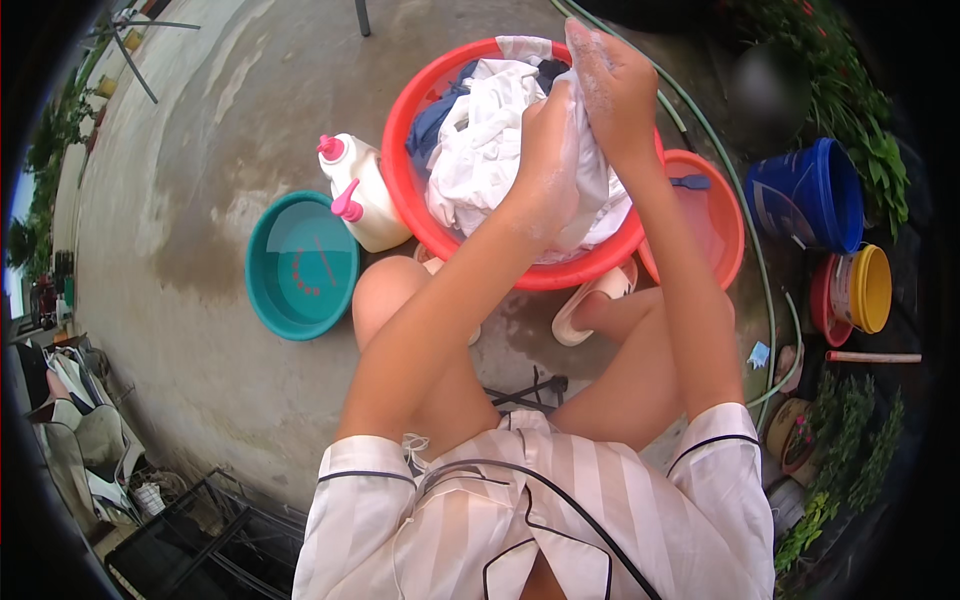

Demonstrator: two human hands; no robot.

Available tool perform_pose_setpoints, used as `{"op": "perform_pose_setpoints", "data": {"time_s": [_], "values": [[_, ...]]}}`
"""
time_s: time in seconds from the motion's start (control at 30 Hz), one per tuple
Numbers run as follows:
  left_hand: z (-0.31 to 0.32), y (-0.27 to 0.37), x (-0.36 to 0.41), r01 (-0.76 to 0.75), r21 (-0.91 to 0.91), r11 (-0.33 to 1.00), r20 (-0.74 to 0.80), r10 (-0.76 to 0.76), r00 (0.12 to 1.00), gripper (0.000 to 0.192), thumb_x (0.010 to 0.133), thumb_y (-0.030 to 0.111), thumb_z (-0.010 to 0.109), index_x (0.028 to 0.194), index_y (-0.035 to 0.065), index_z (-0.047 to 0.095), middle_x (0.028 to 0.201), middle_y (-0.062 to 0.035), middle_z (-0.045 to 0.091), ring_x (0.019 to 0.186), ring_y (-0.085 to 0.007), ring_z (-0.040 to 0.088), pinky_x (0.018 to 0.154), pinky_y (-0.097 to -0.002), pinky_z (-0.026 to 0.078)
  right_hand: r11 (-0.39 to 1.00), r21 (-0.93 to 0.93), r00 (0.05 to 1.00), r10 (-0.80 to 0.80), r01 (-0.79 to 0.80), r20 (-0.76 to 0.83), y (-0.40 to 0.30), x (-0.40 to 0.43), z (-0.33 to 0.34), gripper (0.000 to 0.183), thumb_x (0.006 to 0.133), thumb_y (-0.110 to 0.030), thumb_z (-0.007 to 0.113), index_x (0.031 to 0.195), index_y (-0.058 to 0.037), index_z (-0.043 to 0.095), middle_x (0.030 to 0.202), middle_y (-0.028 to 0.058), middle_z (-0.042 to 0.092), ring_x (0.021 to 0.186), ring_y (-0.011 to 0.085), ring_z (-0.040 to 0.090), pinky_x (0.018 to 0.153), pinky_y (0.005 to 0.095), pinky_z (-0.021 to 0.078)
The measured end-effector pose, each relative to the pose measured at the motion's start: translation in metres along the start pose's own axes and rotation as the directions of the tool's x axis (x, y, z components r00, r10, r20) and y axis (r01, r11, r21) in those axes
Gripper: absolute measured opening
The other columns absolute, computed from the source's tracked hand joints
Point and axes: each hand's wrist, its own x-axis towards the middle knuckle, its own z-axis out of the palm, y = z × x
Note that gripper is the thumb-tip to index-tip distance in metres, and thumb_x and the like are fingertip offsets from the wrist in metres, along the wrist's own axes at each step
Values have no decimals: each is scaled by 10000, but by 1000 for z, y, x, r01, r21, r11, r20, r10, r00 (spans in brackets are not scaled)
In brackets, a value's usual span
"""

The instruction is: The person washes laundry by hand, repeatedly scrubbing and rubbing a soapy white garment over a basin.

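Both of my hands are raised over the right part of a large red plastic basin (405, 191), with suds on their skin. My left hand (551, 142) is closed around a wet white cloth (589, 187), which hangs down into the basin. Just beyond it, my right hand (621, 94) grips the upper part of the same cloth. The fingers of both hands are partly hidden. White laundry (480, 142) lies heaped in the basin, and blue fabric (435, 124) shows along its left side.
Left of the basin stand a white detergent jug (375, 202) with pink tops and a teal basin (300, 266) of water. An orange-red basin (720, 232) with a blue brush (690, 181) sits right. A green hose (739, 176) runs past it, near a blue bucket (799, 195).
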Motion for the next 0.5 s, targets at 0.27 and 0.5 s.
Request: {"op": "perform_pose_setpoints", "data": {"time_s": [0.27,0.5], "values": [[-59,14,64,-117,4,993,252,112,961,308,877,320,394,831,45,526,712,-57,534,609,-145,542,547,-289,444,977,-52,964,-194,207,183,-32,-35,14,310,819,-232,577,629,0,498,504,101,413,458,186,347,444,289,320],[4,8,-4,2,31,1000,13,-2,1000,324,913,280,349,1071,54,520,941,-21,565,869,-122,536,778,-275,430,997,-79,999,-16,19,37,-5,-4,-4,332,823,-264,555,618,-13,481,521,140,428,457,267,363,446,340,327]]}}
